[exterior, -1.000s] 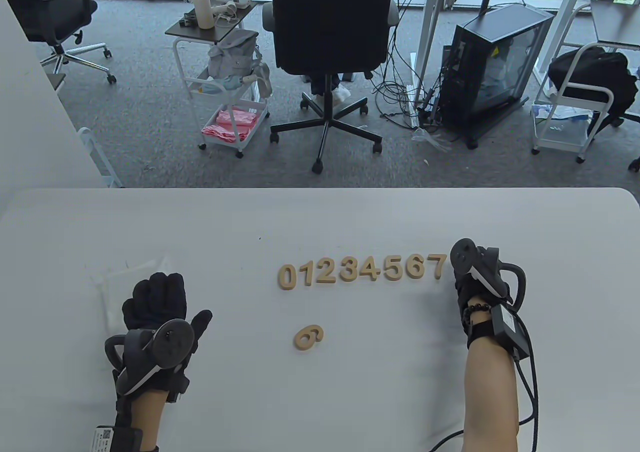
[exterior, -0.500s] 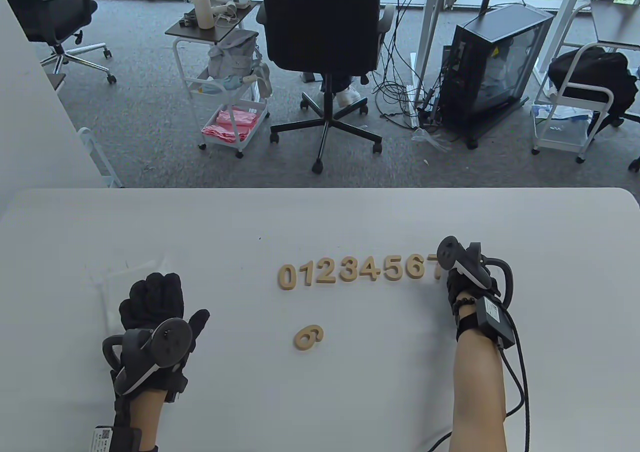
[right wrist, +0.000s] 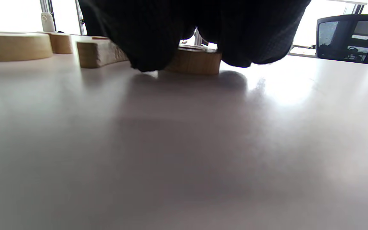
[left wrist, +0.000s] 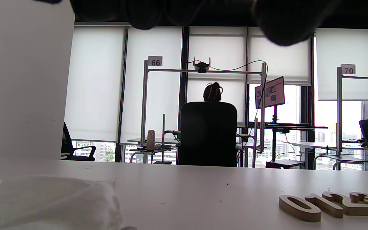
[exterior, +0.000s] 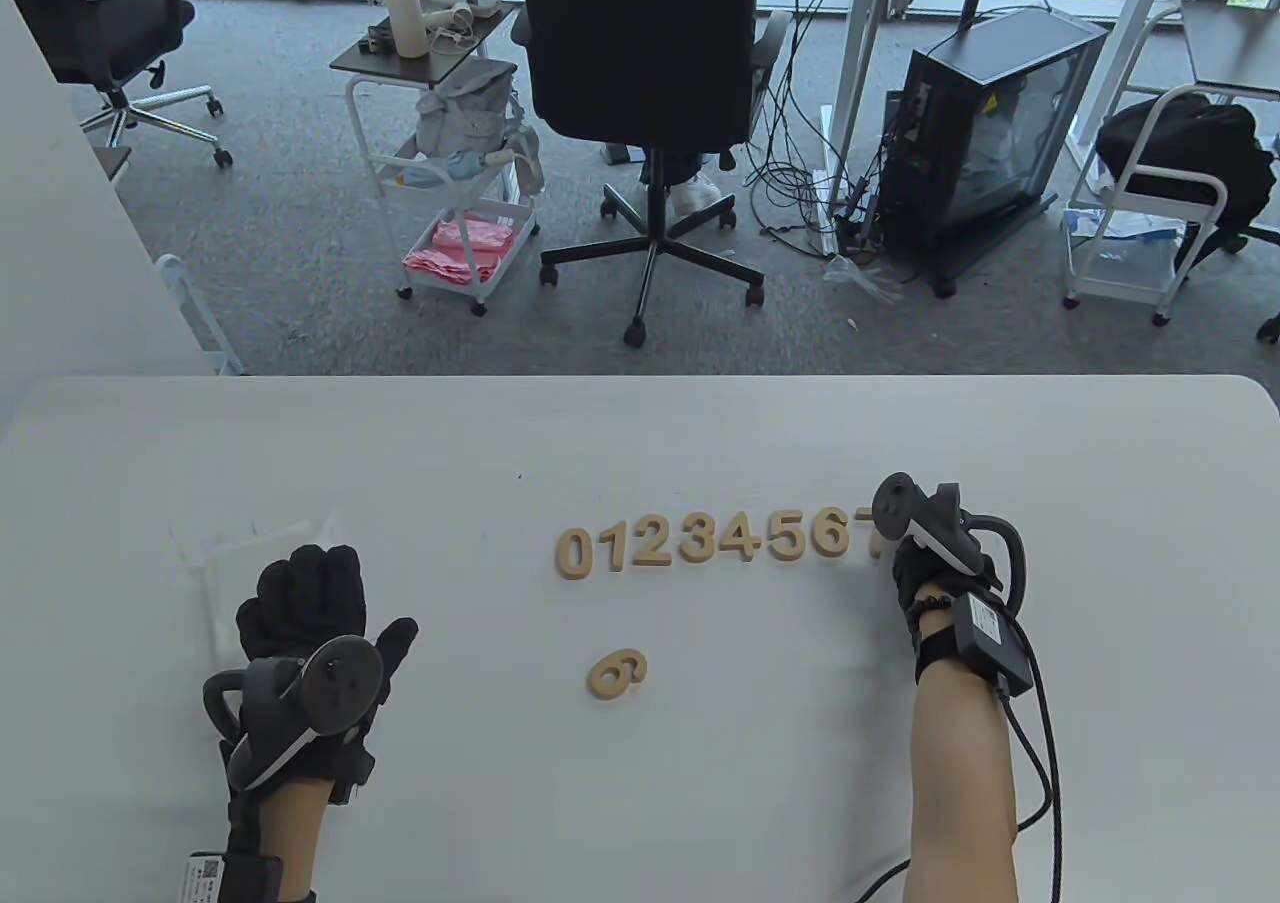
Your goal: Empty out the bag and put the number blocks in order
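Wooden number blocks 0 to 7 point(exterior: 720, 540) lie in a row mid-table; the left wrist view shows the row's left end point(left wrist: 331, 204). A loose 6-or-9 block point(exterior: 617, 673) lies alone nearer me. My right hand point(exterior: 900, 548) is at the row's right end, its tracker covering part of the 7. In the right wrist view its fingertips point(right wrist: 145, 60) hold another wooden block point(right wrist: 200, 64) down on the table beside the row; its number is hidden. My left hand point(exterior: 300, 588) rests with bent fingers at the edge of the clear plastic bag point(exterior: 225, 563), which looks flat.
The white table point(exterior: 640, 803) ends at a far edge point(exterior: 640, 378) with office chairs, carts and a computer case beyond it. The bag also shows at lower left in the left wrist view point(left wrist: 49, 201).
My right hand has moved a little left and nearer, now covering part of the 7 at the row's end. My left hand has barely shifted.
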The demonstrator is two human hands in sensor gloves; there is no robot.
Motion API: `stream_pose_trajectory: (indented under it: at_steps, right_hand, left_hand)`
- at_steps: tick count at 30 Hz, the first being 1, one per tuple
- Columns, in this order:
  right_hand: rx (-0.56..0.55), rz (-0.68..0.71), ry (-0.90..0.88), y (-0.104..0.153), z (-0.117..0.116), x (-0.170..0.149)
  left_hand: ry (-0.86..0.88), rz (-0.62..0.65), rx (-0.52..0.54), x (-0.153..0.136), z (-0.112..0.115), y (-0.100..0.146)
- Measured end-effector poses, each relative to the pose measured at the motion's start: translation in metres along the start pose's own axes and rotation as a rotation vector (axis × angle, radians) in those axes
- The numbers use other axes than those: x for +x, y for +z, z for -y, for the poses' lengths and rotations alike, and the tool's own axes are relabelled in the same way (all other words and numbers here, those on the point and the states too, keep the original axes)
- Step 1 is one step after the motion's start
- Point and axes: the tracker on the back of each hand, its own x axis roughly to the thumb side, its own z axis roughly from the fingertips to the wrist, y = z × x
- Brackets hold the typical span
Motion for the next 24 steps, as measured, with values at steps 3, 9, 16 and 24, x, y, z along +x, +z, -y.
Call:
stream_pose_trajectory:
  at_steps: [3, 9, 16, 24]
  right_hand:
    - [-0.028, 0.002, -0.02, 0.002, 0.004, 0.001]
    - [-0.06, 0.043, -0.072, 0.012, 0.024, 0.004]
    - [-0.161, 0.134, -0.145, 0.05, 0.064, 0.011]
    - [-0.277, 0.284, -0.216, 0.119, 0.098, 0.035]
  left_hand:
    - [0.001, -0.002, -0.005, 0.0, 0.001, 0.0]
    - [0.002, 0.001, -0.003, -0.001, 0.001, 0.0]
    - [-0.01, 0.014, -0.006, 0.0, 0.001, -0.001]
    - [0.01, 0.021, -0.006, 0.0, 0.001, 0.0]
